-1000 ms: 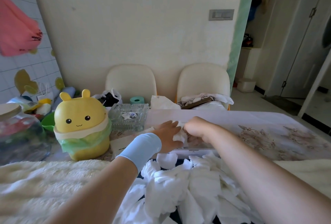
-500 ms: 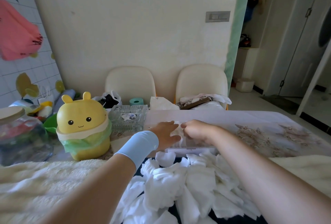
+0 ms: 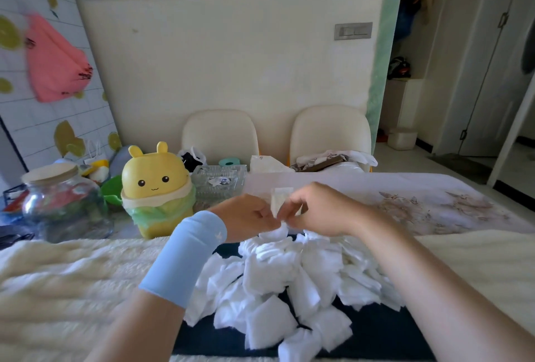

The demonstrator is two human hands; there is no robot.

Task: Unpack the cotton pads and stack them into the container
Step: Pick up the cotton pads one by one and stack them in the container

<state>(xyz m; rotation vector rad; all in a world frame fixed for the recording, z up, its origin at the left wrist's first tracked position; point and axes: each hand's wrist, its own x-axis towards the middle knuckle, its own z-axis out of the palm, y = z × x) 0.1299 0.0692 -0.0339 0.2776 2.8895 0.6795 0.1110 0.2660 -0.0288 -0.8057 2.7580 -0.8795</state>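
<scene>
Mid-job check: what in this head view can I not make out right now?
1. Container: not seen in the head view; left hand, right hand and the pile of cotton pads may hide it.
2. White piece pinched by both hands: blurred, pad or wrapper unclear.
3. Pile's near edge: cut off by the frame bottom.
4. Glass jar contents: blurred.

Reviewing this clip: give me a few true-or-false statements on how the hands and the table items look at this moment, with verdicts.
1. The left hand and right hand pinch a white pad between them. True.
2. The pile of cotton pads lies on a dark cloth. True.
3. The blue wristband is on the right wrist. False: the blue wristband is on the left wrist.
4. The yellow bin lies on its side. False: the yellow bin stands upright.
</scene>
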